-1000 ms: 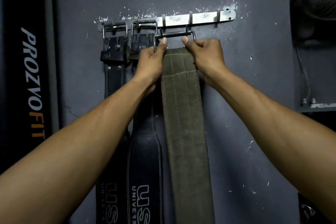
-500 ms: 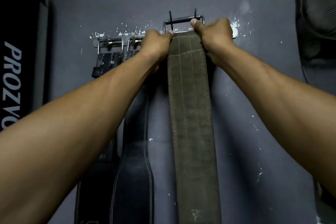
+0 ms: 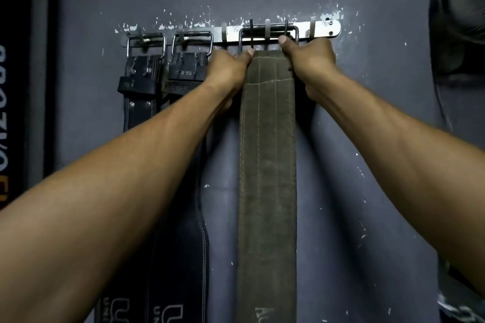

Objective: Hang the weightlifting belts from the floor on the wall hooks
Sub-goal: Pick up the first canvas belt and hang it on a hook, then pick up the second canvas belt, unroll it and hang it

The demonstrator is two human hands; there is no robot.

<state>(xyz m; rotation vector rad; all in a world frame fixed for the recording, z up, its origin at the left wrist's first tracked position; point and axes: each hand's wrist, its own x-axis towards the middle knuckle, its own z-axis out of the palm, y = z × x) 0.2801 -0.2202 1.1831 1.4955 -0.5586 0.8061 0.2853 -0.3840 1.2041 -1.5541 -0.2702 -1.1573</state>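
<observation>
**Olive belt buckle held up at the hook rail**

Room to move: your two forearms close in on the olive belt (image 3: 267, 165) from both sides. To its left, the nearer black belt (image 3: 187, 231) hangs just beside it, partly hidden under your left forearm; the second black belt (image 3: 139, 97) hangs further left. To the right of the olive belt the grey wall (image 3: 367, 139) is bare as far as a dark rounded shape at the frame's right edge. One hook (image 3: 312, 30) stands uncovered near the rail's right end.

Materials: the hook rail (image 3: 322, 33) is a flat polished metal strip with upturned hooks, on a matte wall flecked with chipped white paint. The black belts are smooth stitched leather with bright rectangular buckles, each over a hook. The olive belt is a wide, straight, dull suede-like strap with pale lengthwise stitching.

Task item: its dark wire buckle (image 3: 269, 34) lies across the rail, two prongs pointing up. Whether it rests on a hook, you cannot tell.

Your left hand (image 3: 228, 68) grips the strap's top left corner, fingers curled shut, thumb at the buckle's lower left. Your right hand (image 3: 309, 63) clamps the top right corner, thumb pressed on the buckle's lower bar.
</observation>
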